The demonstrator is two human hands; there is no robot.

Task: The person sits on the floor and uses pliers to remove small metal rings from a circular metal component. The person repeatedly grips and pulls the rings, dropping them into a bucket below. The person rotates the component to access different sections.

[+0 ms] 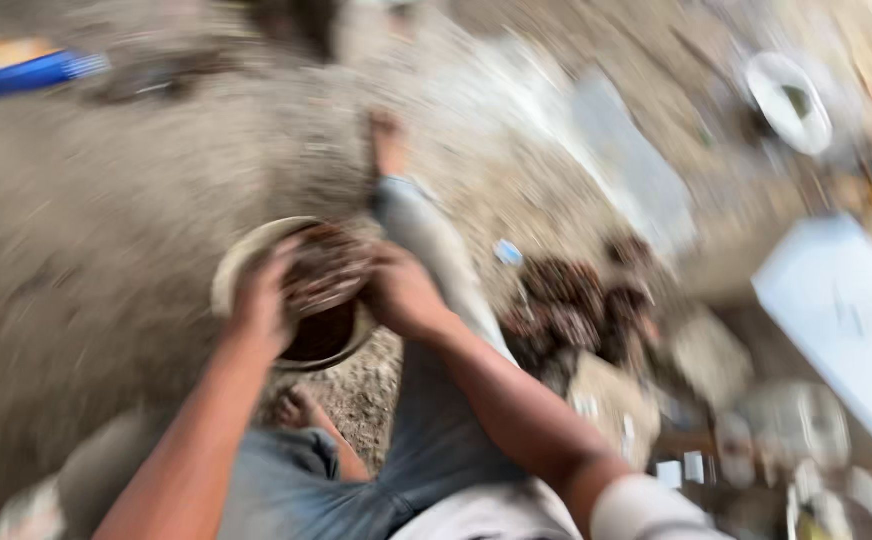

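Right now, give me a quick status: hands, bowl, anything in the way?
Both hands, left hand and right hand, on the round bowl. Dark contents inside. Outstretched leg alongside. Picture blurred.

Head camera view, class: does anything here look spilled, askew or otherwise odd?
Nothing is clearly spilled. The round pale bowl of dark brown material sits on gritty ground, between the left hand and right hand. A heap of dark brown clumps lies loose beside the outstretched leg. Heavy blur hides finer detail.
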